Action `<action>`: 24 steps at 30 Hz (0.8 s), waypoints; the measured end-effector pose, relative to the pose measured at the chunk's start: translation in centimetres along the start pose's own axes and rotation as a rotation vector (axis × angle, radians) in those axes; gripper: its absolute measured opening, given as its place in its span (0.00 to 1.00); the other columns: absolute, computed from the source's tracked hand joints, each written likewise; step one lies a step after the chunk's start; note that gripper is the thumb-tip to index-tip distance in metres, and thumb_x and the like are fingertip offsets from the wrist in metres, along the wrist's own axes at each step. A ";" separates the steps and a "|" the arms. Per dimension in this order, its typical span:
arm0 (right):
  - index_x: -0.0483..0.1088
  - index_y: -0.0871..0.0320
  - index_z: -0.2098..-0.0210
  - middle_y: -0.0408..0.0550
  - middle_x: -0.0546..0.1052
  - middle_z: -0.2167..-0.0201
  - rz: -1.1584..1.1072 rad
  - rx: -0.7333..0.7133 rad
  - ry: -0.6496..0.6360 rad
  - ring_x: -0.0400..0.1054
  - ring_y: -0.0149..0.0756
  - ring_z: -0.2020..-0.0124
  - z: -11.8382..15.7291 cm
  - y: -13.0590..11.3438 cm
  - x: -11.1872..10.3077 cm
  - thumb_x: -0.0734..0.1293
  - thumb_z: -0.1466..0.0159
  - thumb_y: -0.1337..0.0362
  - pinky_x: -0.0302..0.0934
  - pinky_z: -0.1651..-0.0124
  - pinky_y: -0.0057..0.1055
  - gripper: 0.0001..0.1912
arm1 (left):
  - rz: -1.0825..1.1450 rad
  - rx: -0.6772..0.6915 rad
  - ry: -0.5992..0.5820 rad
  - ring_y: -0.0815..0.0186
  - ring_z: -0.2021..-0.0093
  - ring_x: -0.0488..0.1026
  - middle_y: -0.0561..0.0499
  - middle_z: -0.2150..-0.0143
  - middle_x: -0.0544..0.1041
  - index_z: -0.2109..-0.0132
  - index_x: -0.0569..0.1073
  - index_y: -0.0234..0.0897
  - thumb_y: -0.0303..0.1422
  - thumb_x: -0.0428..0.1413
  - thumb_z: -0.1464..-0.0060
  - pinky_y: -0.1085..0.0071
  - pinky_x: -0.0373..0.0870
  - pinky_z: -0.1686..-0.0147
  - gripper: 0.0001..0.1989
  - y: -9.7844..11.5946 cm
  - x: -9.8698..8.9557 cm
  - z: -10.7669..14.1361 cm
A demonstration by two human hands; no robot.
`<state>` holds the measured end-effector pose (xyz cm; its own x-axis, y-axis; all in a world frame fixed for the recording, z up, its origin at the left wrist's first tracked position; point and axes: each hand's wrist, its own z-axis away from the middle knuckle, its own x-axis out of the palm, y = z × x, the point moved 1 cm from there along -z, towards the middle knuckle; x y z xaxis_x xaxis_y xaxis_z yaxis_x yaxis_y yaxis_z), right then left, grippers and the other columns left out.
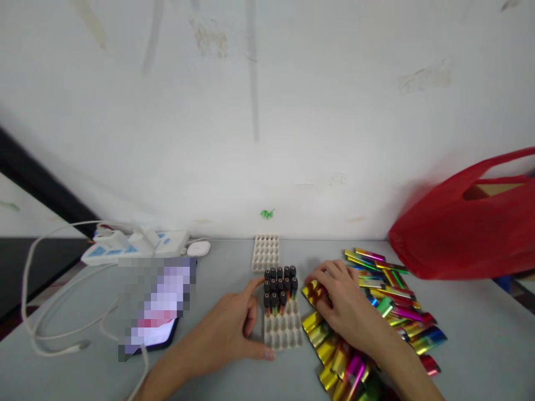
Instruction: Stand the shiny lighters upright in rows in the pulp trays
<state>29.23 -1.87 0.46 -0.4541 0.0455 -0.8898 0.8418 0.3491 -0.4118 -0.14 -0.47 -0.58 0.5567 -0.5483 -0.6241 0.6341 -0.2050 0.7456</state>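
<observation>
Part-filled tray (288, 337) held black-topped tubes (274, 287); left hand (232, 326) had fingers wide alongside; right hand (346, 303), grip indiscernible, partly hid shiny pieces (407, 312).

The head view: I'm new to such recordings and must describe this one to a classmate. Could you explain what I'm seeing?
There is no machine here: these are a person's two bare hands, filmed by a camera worn on the head, looking forward and down. The left hand is spread beside a pale tray, where black-topped pieces stand in rows toward the far end. The right hand is over a pile of shiny, colourful pieces; whether it holds one cannot be seen. Behind the first tray lies a second tray. Also on the grey table are a phone with a blurred screen at left and a white power strip behind it; a red bag is at right.
</observation>
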 end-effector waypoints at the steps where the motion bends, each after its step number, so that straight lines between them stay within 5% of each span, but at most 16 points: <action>1: 0.78 0.52 0.52 0.51 0.79 0.48 0.016 0.005 0.000 0.69 0.53 0.43 0.1 0.1 0.0 0.66 0.37 0.80 0.58 0.37 0.51 0.21 | -0.001 -0.001 -0.001 0.59 0.68 0.73 0.63 0.69 0.75 0.19 0.60 0.42 0.42 0.82 0.53 0.68 0.59 0.66 0.61 0.1 0.0 0.0; 15: 0.75 0.52 0.48 0.54 0.77 0.46 0.071 0.039 -0.007 0.68 0.54 0.44 0.1 0.6 0.5 0.63 0.28 0.77 0.59 0.41 0.51 0.17 | 0.007 -0.021 -0.008 0.60 0.68 0.74 0.64 0.68 0.75 0.19 0.60 0.42 0.41 0.82 0.53 0.68 0.61 0.65 0.61 0.4 -0.1 0.1; 24: 0.73 0.51 0.50 0.53 0.76 0.47 0.047 0.027 -0.020 0.67 0.55 0.44 0.3 0.9 0.2 0.66 0.33 0.74 0.59 0.42 0.50 0.15 | 0.020 -0.003 -0.006 0.60 0.68 0.74 0.63 0.69 0.75 0.19 0.59 0.42 0.44 0.83 0.53 0.68 0.60 0.66 0.63 0.0 -0.1 0.0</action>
<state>29.98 -1.86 -0.11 -0.4084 0.0426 -0.9118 0.8696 0.3220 -0.3744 -0.19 -0.44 -0.53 0.5658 -0.5574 -0.6076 0.6245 -0.1915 0.7572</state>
